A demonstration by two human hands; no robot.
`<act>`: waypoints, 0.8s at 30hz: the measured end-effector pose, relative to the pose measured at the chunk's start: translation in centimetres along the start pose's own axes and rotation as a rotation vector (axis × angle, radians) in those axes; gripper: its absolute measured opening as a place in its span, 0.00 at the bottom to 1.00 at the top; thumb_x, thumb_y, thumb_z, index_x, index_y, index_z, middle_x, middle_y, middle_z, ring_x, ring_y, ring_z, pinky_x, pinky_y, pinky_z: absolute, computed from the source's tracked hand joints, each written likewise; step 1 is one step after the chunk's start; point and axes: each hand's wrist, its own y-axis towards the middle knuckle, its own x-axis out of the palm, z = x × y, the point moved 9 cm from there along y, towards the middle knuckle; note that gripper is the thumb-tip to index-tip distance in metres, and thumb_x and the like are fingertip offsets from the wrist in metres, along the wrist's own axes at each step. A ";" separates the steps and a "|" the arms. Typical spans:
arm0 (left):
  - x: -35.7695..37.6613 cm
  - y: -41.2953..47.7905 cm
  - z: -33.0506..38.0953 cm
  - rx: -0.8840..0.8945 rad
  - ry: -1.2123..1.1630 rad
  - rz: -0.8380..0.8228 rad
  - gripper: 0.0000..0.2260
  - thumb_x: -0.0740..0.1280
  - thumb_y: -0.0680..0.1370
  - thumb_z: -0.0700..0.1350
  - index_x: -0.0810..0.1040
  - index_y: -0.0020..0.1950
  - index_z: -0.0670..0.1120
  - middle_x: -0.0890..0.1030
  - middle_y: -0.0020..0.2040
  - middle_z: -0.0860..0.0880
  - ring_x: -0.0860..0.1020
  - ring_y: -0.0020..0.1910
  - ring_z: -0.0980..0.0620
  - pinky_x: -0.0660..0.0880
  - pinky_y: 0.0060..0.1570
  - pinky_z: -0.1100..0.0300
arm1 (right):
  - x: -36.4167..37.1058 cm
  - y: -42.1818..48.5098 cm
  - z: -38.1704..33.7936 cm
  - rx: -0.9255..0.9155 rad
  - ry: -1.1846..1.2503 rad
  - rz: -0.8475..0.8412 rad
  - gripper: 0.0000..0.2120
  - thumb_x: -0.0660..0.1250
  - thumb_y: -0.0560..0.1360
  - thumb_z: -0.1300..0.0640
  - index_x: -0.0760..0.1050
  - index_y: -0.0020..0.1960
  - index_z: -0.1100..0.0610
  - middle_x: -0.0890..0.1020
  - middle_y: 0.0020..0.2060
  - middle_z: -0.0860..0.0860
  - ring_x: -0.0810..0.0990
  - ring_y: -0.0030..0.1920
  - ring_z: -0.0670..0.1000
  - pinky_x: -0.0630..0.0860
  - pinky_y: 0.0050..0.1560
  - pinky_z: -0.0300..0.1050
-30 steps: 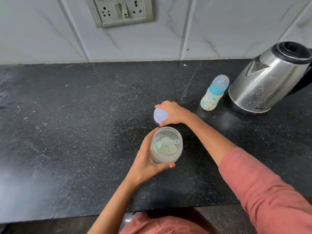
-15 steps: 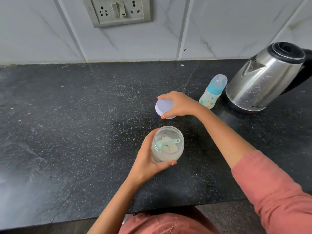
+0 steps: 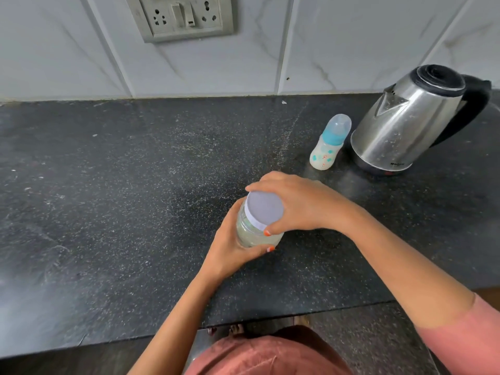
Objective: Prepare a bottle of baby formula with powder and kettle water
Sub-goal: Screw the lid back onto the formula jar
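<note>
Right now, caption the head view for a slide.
Right hand holds the lid on the powder jar gripped by the left hand, baby bottle and kettle beyond.

1. Left hand (image 3: 230, 247) curls round the side of a clear round jar of pale powder (image 3: 250, 235).
2. Right hand (image 3: 303, 204) grips from above a flat pale-lilac round lid (image 3: 263, 209) sitting on the jar's mouth.
3. A small baby bottle with a teal collar (image 3: 328, 144) stands just beside a stainless-steel kettle with a black handle (image 3: 405, 125) on the black speckled stone counter (image 3: 121, 198).
4. A grey socket plate (image 3: 180, 16) is set in the white marbled wall tiles (image 3: 351, 41).
</note>
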 end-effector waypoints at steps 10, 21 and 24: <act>-0.1 0.1 -0.4 -0.023 0.062 0.001 0.37 0.75 0.56 0.57 0.63 0.61 0.66 0.74 0.59 0.61 0.72 0.58 0.66 0.69 0.56 0.69 | 1.5 0.6 -0.7 0.000 -0.075 0.006 0.36 0.73 0.66 0.50 0.60 0.70 0.43 0.66 0.66 0.45 0.68 0.65 0.50 0.69 0.54 0.50; -0.1 -0.1 0.1 -0.008 0.067 0.010 0.37 0.75 0.56 0.56 0.61 0.60 0.70 0.73 0.59 0.65 0.71 0.59 0.68 0.70 0.57 0.67 | 1.0 0.0 -0.6 0.149 -0.143 0.052 0.39 0.71 0.66 0.40 0.60 0.72 0.50 0.71 0.65 0.53 0.71 0.65 0.56 0.70 0.59 0.51; -0.2 -0.1 0.3 0.007 0.073 0.010 0.37 0.75 0.57 0.56 0.62 0.61 0.69 0.72 0.60 0.67 0.70 0.60 0.70 0.68 0.58 0.71 | 0.1 -0.5 0.5 0.196 -0.113 0.019 0.34 0.72 0.66 0.42 0.66 0.67 0.52 0.74 0.63 0.54 0.73 0.62 0.56 0.71 0.51 0.49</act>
